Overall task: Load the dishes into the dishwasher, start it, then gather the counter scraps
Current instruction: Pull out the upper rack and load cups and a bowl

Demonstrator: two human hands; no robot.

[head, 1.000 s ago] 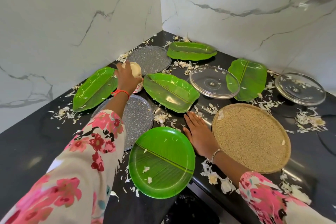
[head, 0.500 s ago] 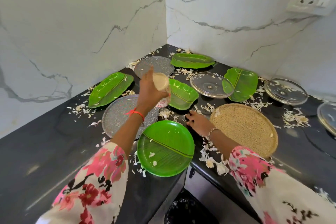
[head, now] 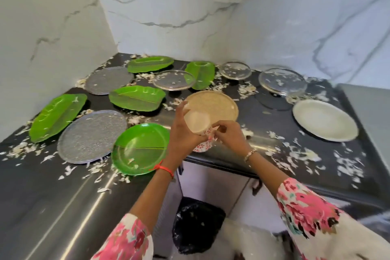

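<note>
Brought forward, the cup [head: 198, 124] is gripped by the left hand [head: 182, 134], pinched by the right hand [head: 231, 139] (woven tray [head: 220, 102] behind, scraps [head: 305, 154] around).

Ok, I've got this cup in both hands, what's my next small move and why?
Probably free your right hand and hold the cup in your left hand at the edge of the counter: white scraps lie all over it, ready to sweep in.
</note>
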